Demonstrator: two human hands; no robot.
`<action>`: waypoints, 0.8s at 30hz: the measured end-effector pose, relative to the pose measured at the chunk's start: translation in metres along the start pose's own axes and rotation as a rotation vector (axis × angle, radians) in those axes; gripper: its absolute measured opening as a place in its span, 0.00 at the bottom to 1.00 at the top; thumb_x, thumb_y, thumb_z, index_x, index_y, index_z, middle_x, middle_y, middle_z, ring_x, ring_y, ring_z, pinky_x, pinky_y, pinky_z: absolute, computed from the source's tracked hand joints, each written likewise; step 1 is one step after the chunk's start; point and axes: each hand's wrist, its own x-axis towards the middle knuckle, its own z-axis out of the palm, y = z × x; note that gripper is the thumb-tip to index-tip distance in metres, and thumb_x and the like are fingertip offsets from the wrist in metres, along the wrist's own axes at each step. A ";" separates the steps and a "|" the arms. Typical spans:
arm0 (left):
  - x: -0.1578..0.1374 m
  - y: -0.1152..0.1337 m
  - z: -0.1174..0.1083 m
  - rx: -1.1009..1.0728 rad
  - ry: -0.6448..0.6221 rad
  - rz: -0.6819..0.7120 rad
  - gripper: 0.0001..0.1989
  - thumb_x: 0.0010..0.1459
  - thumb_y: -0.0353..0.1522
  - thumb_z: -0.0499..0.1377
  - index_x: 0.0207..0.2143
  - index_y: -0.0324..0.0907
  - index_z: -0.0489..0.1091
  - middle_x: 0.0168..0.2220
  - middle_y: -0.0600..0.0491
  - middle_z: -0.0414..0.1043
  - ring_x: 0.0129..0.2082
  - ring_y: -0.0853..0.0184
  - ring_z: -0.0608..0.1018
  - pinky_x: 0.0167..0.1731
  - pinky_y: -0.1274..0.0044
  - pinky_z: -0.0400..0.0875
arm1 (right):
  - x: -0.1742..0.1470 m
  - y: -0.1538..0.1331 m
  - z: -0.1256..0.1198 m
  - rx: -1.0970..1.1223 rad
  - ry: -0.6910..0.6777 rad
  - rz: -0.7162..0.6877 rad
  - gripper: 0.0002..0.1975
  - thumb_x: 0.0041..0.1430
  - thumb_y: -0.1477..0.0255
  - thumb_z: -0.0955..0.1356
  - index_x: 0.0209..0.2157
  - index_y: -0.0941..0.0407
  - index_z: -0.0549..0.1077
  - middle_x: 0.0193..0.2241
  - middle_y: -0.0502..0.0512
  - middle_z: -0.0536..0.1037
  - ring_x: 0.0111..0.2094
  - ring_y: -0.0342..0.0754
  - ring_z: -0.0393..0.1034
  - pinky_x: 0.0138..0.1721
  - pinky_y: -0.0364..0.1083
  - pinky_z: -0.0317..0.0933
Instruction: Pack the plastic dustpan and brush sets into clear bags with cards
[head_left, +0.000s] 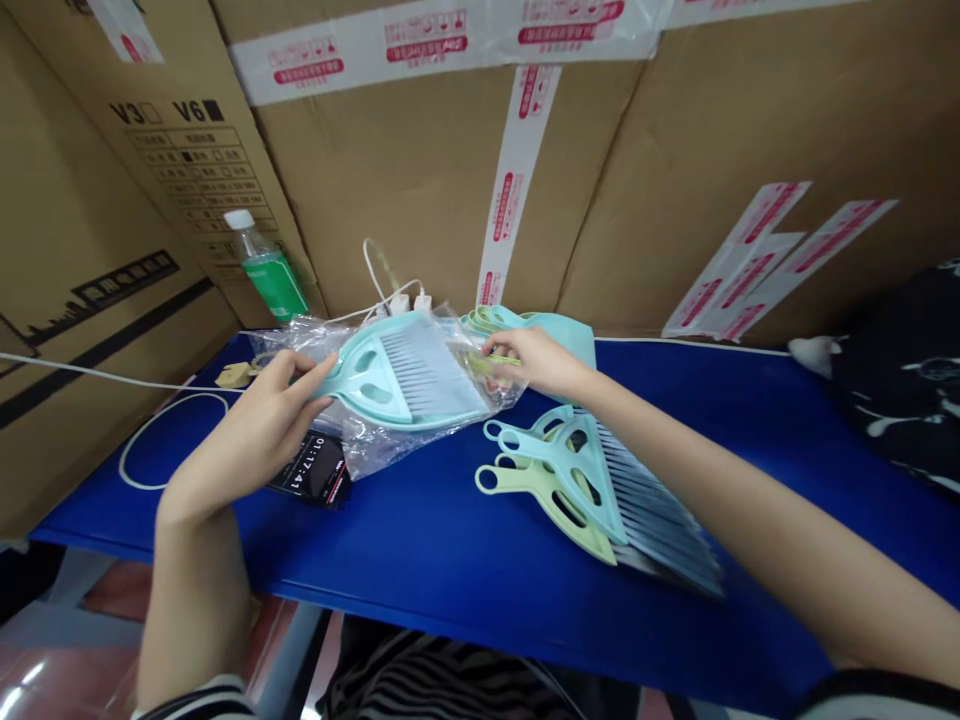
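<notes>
My left hand [274,420] is closed around the handle of a light-blue dustpan [450,420]. A matching hand brush [431,365] with pale bristles lies in the pan, its handle in the same grip. Beneath them spreads a crumpled clear plastic bag [375,450]. At the bag's right end my right hand [536,360] has its fingers curled in a pinch on the plastic, beside a small yellow-green patch. Below my right forearm lies a pile of light-blue brushes [577,465] and green brushes [540,485] with grey bristles. Behind my right hand are stacked dustpans [574,335].
A blue-covered table [420,530] carries everything. Cardboard walls [420,170] with printed tape stand behind it and to the left. A green-labelled bottle [270,270], white cables [161,425] and a phone showing a clock [322,470] are on the left. Dark patterned fabric [900,370] sits at right.
</notes>
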 end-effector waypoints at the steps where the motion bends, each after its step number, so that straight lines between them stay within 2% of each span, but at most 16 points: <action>1: 0.001 0.002 0.001 0.001 -0.003 0.009 0.23 0.66 0.36 0.44 0.63 0.46 0.56 0.39 0.48 0.64 0.37 0.62 0.71 0.37 0.70 0.71 | 0.000 0.001 0.002 0.021 -0.014 -0.028 0.09 0.51 0.79 0.66 0.35 0.57 0.75 0.25 0.51 0.76 0.30 0.49 0.71 0.35 0.46 0.61; 3: 0.002 0.005 0.001 -0.002 -0.005 0.031 0.23 0.67 0.35 0.44 0.63 0.46 0.55 0.39 0.48 0.64 0.37 0.62 0.70 0.37 0.71 0.71 | 0.001 0.003 0.006 0.045 -0.030 -0.079 0.08 0.53 0.76 0.65 0.35 0.56 0.74 0.27 0.52 0.77 0.31 0.50 0.71 0.37 0.48 0.62; 5: 0.003 0.007 0.002 -0.010 -0.012 0.045 0.23 0.67 0.35 0.44 0.63 0.44 0.55 0.39 0.48 0.63 0.36 0.63 0.70 0.37 0.72 0.71 | 0.001 0.003 0.007 0.034 0.021 -0.146 0.08 0.53 0.76 0.64 0.33 0.54 0.74 0.30 0.54 0.78 0.35 0.52 0.71 0.40 0.51 0.63; 8: 0.004 0.010 0.004 -0.022 -0.057 0.035 0.23 0.67 0.34 0.43 0.62 0.42 0.56 0.39 0.48 0.63 0.36 0.64 0.70 0.37 0.72 0.70 | -0.011 -0.002 0.000 0.010 0.275 -0.223 0.11 0.54 0.79 0.62 0.32 0.52 0.73 0.37 0.56 0.78 0.42 0.54 0.70 0.48 0.56 0.61; 10: 0.005 0.011 0.008 -0.024 -0.090 0.027 0.22 0.67 0.35 0.43 0.61 0.41 0.57 0.40 0.47 0.63 0.37 0.63 0.70 0.39 0.71 0.70 | -0.028 -0.008 -0.008 0.056 0.460 -0.194 0.13 0.57 0.78 0.59 0.34 0.52 0.73 0.37 0.57 0.77 0.42 0.54 0.70 0.48 0.57 0.61; 11: 0.005 0.013 0.010 -0.023 -0.100 0.030 0.22 0.67 0.35 0.43 0.61 0.40 0.57 0.41 0.46 0.63 0.38 0.62 0.70 0.40 0.70 0.70 | -0.039 -0.012 -0.012 0.113 0.500 -0.172 0.12 0.58 0.77 0.59 0.35 0.53 0.73 0.36 0.57 0.77 0.41 0.53 0.70 0.46 0.56 0.63; 13: 0.006 0.016 0.015 -0.017 -0.100 0.041 0.23 0.67 0.35 0.43 0.63 0.39 0.55 0.42 0.46 0.63 0.39 0.62 0.70 0.42 0.69 0.70 | -0.059 -0.018 -0.016 0.281 0.433 -0.090 0.10 0.61 0.71 0.60 0.39 0.54 0.71 0.33 0.56 0.76 0.34 0.50 0.72 0.39 0.52 0.67; 15: 0.007 0.023 0.020 -0.013 -0.075 0.062 0.25 0.67 0.34 0.44 0.65 0.39 0.50 0.43 0.45 0.62 0.40 0.61 0.69 0.42 0.69 0.70 | -0.075 -0.020 -0.015 0.436 0.221 0.001 0.13 0.60 0.66 0.62 0.45 0.54 0.69 0.31 0.54 0.75 0.27 0.47 0.71 0.30 0.49 0.68; 17: 0.007 0.030 0.025 -0.016 -0.048 0.099 0.26 0.67 0.33 0.45 0.66 0.41 0.46 0.44 0.45 0.62 0.41 0.62 0.70 0.42 0.69 0.71 | -0.084 -0.017 -0.011 0.581 0.031 0.081 0.19 0.58 0.62 0.64 0.49 0.55 0.67 0.28 0.52 0.74 0.22 0.45 0.69 0.25 0.47 0.67; 18: 0.008 0.034 0.027 -0.019 -0.039 0.124 0.26 0.67 0.32 0.45 0.66 0.44 0.46 0.45 0.45 0.61 0.41 0.62 0.70 0.42 0.69 0.71 | -0.087 -0.014 -0.009 0.654 -0.023 0.113 0.21 0.57 0.60 0.65 0.50 0.55 0.67 0.27 0.50 0.73 0.21 0.44 0.68 0.24 0.47 0.67; 21: 0.008 0.042 0.032 -0.031 -0.017 0.182 0.25 0.66 0.28 0.45 0.64 0.50 0.51 0.45 0.47 0.61 0.43 0.63 0.70 0.43 0.70 0.71 | -0.093 -0.004 -0.003 0.873 -0.039 0.192 0.26 0.54 0.56 0.68 0.51 0.55 0.67 0.25 0.49 0.72 0.24 0.44 0.69 0.26 0.46 0.68; 24: 0.011 0.046 0.037 -0.057 -0.009 0.213 0.24 0.65 0.26 0.45 0.62 0.52 0.56 0.46 0.47 0.61 0.45 0.63 0.70 0.42 0.70 0.72 | -0.100 -0.001 -0.002 1.011 -0.101 0.254 0.32 0.48 0.54 0.72 0.51 0.54 0.67 0.29 0.52 0.77 0.28 0.46 0.72 0.29 0.46 0.69</action>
